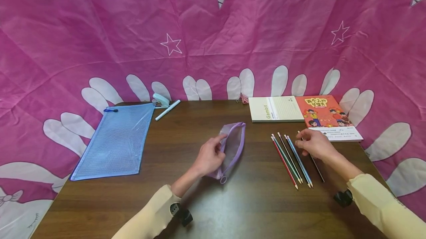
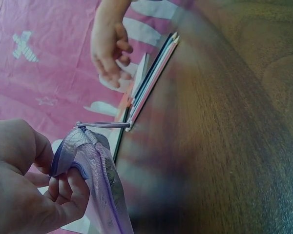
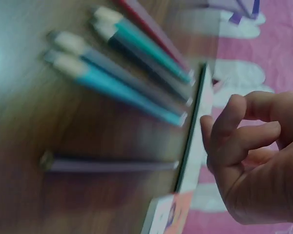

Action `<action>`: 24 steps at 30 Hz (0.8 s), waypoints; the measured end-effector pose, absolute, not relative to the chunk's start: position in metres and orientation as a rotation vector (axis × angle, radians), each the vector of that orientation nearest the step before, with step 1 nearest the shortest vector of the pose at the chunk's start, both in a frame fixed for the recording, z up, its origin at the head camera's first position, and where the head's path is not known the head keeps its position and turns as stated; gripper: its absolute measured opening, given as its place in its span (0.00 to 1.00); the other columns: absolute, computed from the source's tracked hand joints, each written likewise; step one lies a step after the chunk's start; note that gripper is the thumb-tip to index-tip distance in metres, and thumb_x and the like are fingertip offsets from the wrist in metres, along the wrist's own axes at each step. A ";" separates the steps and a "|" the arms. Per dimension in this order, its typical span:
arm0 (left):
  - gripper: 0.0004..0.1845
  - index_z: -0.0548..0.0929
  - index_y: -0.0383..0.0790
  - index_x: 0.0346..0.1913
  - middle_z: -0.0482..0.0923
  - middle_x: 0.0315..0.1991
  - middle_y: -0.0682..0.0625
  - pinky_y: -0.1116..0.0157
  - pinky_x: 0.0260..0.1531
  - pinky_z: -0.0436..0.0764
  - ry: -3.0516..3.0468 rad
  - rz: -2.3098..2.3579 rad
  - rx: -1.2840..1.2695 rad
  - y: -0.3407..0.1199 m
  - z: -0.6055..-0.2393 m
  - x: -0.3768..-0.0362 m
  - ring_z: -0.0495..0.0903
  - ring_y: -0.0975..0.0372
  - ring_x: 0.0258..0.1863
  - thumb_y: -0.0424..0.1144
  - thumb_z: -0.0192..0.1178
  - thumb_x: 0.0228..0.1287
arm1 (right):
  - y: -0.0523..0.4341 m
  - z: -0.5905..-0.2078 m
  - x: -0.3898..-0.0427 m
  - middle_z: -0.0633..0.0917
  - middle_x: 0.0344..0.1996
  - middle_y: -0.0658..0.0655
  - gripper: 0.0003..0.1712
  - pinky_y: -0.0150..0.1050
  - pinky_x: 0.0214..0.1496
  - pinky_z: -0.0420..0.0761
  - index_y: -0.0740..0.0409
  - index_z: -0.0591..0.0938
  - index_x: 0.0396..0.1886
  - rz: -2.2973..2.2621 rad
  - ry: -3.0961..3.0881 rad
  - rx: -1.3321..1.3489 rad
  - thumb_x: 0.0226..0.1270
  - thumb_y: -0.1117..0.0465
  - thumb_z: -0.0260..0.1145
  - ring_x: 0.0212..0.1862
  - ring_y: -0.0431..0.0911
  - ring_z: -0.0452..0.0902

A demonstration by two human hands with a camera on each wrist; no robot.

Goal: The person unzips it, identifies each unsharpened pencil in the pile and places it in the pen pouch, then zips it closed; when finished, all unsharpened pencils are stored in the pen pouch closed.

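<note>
In the head view my left hand pinches the edge of a see-through purple zipper pouch, whose mouth gapes. The left wrist view shows thumb and fingers on the pouch's zipper edge, with a ring pull near it. My right hand hovers over the right side of the table, fingers bent and holding nothing. Beneath it lies a dark pencil, apart from the others. Just left of that lie several pencils side by side, among them a red pencil and a light blue pencil.
A blue mesh zipper folder lies on the table's left, with a light blue stapler and a pale blue pen beyond it. At the back right are a cream notebook, an orange book and a pink clip.
</note>
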State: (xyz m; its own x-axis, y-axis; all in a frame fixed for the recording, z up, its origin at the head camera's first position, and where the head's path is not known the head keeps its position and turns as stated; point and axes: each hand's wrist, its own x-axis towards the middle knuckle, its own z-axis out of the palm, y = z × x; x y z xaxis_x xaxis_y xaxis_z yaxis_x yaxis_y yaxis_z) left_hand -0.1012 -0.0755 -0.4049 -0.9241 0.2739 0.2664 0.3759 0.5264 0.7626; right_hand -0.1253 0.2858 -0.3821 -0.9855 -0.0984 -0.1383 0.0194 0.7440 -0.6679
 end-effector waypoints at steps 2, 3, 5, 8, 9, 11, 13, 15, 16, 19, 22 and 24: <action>0.34 0.78 0.33 0.63 0.73 0.31 0.48 0.63 0.33 0.74 -2.644 -1.364 -0.567 -0.076 -0.405 -0.101 0.74 0.57 0.30 0.22 0.55 0.45 | 0.297 -0.385 -0.124 0.81 0.26 0.58 0.22 0.41 0.22 0.74 0.76 0.75 0.50 -1.001 2.803 -0.073 0.65 0.62 0.66 0.23 0.46 0.80; 0.34 0.78 0.33 0.63 0.73 0.31 0.48 0.63 0.33 0.74 -2.646 -1.365 -0.566 -0.076 -0.405 -0.102 0.74 0.57 0.30 0.22 0.55 0.45 | 0.302 -0.386 -0.123 0.81 0.25 0.57 0.23 0.41 0.21 0.73 0.77 0.75 0.50 -0.988 2.806 -0.068 0.64 0.62 0.66 0.23 0.46 0.79; 0.34 0.78 0.33 0.63 0.73 0.31 0.48 0.63 0.33 0.74 -2.646 -1.360 -0.569 -0.075 -0.406 -0.102 0.74 0.58 0.30 0.22 0.55 0.45 | 0.310 -0.390 -0.123 0.81 0.21 0.55 0.24 0.41 0.19 0.71 0.77 0.74 0.50 -0.959 2.807 -0.053 0.63 0.61 0.67 0.21 0.47 0.78; 0.34 0.78 0.33 0.63 0.73 0.32 0.48 0.63 0.32 0.74 -2.648 -1.357 -0.569 -0.075 -0.407 -0.102 0.74 0.58 0.30 0.22 0.56 0.45 | 0.318 -0.395 -0.123 0.79 0.17 0.52 0.24 0.41 0.19 0.70 0.76 0.74 0.49 -0.925 2.805 -0.043 0.61 0.62 0.69 0.20 0.46 0.76; 0.34 0.78 0.33 0.63 0.73 0.31 0.48 0.63 0.32 0.74 -2.646 -1.356 -0.571 -0.075 -0.407 -0.102 0.74 0.58 0.30 0.22 0.56 0.45 | 0.319 -0.397 -0.123 0.79 0.16 0.52 0.25 0.41 0.19 0.70 0.76 0.73 0.49 -0.910 2.803 -0.032 0.61 0.62 0.69 0.20 0.46 0.75; 0.34 0.78 0.33 0.63 0.73 0.31 0.48 0.63 0.32 0.74 -2.643 -1.356 -0.572 -0.076 -0.407 -0.102 0.74 0.59 0.30 0.21 0.56 0.45 | 0.321 -0.398 -0.123 0.79 0.17 0.53 0.25 0.41 0.20 0.71 0.76 0.73 0.49 -0.882 2.810 -0.031 0.60 0.62 0.69 0.20 0.46 0.76; 0.34 0.78 0.33 0.63 0.73 0.31 0.48 0.64 0.32 0.74 -2.640 -1.356 -0.575 -0.076 -0.407 -0.101 0.73 0.59 0.30 0.21 0.56 0.46 | 0.321 -0.400 -0.124 0.78 0.18 0.53 0.25 0.42 0.21 0.72 0.76 0.73 0.49 -0.856 2.822 -0.040 0.59 0.62 0.69 0.20 0.46 0.77; 0.34 0.78 0.33 0.63 0.73 0.31 0.48 0.64 0.32 0.74 -2.636 -1.358 -0.578 -0.076 -0.407 -0.101 0.73 0.60 0.30 0.21 0.56 0.46 | 0.322 -0.402 -0.125 0.78 0.18 0.53 0.25 0.41 0.23 0.73 0.76 0.73 0.48 -0.819 2.843 -0.065 0.58 0.63 0.70 0.20 0.45 0.77; 0.33 0.78 0.33 0.63 0.73 0.31 0.48 0.64 0.32 0.73 -2.634 -1.358 -0.581 -0.076 -0.407 -0.101 0.72 0.60 0.30 0.21 0.56 0.46 | 0.323 -0.403 -0.125 0.78 0.18 0.53 0.25 0.41 0.23 0.73 0.77 0.73 0.48 -0.803 2.850 -0.078 0.58 0.63 0.70 0.20 0.45 0.77; 0.34 0.78 0.33 0.63 0.73 0.31 0.47 0.64 0.32 0.73 -2.635 -1.356 -0.585 -0.076 -0.408 -0.101 0.73 0.59 0.29 0.21 0.56 0.46 | 0.323 -0.407 -0.127 0.77 0.18 0.53 0.25 0.41 0.24 0.72 0.77 0.73 0.48 -0.753 2.852 -0.093 0.58 0.63 0.70 0.19 0.45 0.76; 0.34 0.78 0.33 0.63 0.73 0.31 0.47 0.63 0.32 0.73 -2.642 -1.353 -0.586 -0.076 -0.409 -0.102 0.73 0.59 0.30 0.21 0.55 0.45 | 0.322 -0.410 -0.129 0.77 0.18 0.53 0.24 0.41 0.23 0.72 0.76 0.73 0.48 -0.722 2.839 -0.083 0.58 0.63 0.69 0.19 0.45 0.75; 0.35 0.78 0.34 0.63 0.73 0.32 0.47 0.63 0.32 0.73 -2.647 -1.350 -0.585 -0.076 -0.409 -0.102 0.73 0.58 0.30 0.21 0.55 0.45 | 0.321 -0.411 -0.130 0.77 0.19 0.53 0.23 0.41 0.23 0.72 0.75 0.74 0.47 -0.707 2.833 -0.079 0.58 0.63 0.69 0.20 0.45 0.75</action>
